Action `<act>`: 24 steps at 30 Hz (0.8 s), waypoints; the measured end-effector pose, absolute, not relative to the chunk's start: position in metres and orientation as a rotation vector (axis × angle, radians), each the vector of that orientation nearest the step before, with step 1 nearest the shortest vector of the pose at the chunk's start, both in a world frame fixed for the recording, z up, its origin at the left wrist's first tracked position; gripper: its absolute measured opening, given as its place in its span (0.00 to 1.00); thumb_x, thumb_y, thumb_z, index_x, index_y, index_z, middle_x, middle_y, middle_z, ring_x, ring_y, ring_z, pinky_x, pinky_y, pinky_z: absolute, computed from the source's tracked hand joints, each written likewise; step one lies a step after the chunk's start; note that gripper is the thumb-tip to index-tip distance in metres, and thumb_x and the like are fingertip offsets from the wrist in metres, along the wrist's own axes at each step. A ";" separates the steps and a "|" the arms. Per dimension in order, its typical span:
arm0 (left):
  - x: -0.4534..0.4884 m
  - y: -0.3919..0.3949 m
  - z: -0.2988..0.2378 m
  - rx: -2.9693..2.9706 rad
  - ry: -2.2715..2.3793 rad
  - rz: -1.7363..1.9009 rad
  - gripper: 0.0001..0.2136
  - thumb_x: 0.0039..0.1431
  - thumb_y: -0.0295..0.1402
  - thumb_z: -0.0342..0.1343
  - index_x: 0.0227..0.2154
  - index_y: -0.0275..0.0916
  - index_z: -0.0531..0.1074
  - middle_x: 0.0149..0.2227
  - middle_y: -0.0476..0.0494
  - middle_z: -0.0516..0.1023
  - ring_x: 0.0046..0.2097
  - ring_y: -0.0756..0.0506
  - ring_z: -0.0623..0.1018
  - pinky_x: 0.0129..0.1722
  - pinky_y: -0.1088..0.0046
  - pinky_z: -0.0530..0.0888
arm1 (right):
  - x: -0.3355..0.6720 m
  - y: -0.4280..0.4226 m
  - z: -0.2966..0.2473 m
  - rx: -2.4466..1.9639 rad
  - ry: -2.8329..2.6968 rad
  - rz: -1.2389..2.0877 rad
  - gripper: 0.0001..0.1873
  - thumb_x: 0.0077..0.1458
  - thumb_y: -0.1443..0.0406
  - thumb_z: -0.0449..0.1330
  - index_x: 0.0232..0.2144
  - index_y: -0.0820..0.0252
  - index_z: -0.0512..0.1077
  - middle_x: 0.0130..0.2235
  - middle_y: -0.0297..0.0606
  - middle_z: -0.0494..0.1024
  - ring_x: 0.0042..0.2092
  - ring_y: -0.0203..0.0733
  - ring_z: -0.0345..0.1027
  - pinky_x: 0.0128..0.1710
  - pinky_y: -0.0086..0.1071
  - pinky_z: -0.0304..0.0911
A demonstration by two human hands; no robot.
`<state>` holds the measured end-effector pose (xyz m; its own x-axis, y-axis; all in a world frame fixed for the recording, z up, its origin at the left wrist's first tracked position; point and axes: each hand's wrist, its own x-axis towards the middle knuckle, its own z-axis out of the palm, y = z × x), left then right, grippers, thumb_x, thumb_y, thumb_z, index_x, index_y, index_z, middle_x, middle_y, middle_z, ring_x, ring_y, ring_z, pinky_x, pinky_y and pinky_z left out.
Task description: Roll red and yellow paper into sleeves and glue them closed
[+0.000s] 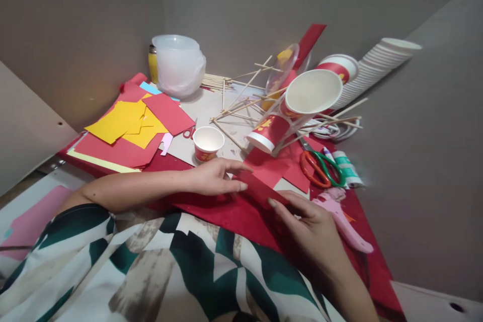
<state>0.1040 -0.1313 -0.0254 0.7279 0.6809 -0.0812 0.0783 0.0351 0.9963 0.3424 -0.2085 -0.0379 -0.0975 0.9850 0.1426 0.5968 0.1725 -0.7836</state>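
Note:
A narrow strip of red paper (260,188) lies slanted over a larger red sheet (222,211) near the table's front edge. My left hand (217,177) rests on the strip's upper end, fingers stretched along it and pinching its edge. My right hand (313,226) holds the strip's lower end between thumb and fingers. Just behind my left hand stands a small red and white paper cup (207,143), upright.
A frame of wooden skewers (249,105) holds tilted paper cups (302,100). Scissors (320,168) with orange and green handles, a pink glue gun (343,221) and a glue stick (347,167) lie right. Yellow and red paper (128,126) is piled left. Stacked cups (377,68) lean against the wall.

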 end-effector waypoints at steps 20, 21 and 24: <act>-0.093 0.036 0.022 1.883 2.159 0.369 0.28 0.43 0.40 0.70 0.47 0.32 0.73 0.49 0.30 0.78 0.53 0.33 0.74 0.52 0.60 0.68 | 0.354 -0.204 -0.005 -1.279 -2.578 0.729 0.25 0.56 0.52 0.63 0.56 0.47 0.74 0.53 0.41 0.80 0.51 0.50 0.78 0.50 0.42 0.76; -0.094 0.041 0.017 1.874 2.151 0.354 0.28 0.40 0.41 0.71 0.45 0.33 0.74 0.46 0.32 0.79 0.53 0.32 0.73 0.52 0.60 0.68 | 0.354 -0.202 -0.002 -1.271 -2.575 0.687 0.25 0.56 0.52 0.64 0.55 0.47 0.74 0.52 0.40 0.81 0.50 0.50 0.79 0.48 0.41 0.77; -0.096 0.052 0.006 1.872 2.124 0.360 0.27 0.39 0.42 0.71 0.42 0.32 0.75 0.41 0.38 0.80 0.56 0.33 0.71 0.56 0.62 0.64 | 0.350 -0.193 0.005 -1.261 -2.539 0.595 0.22 0.56 0.52 0.63 0.53 0.46 0.76 0.50 0.39 0.82 0.46 0.50 0.80 0.44 0.39 0.79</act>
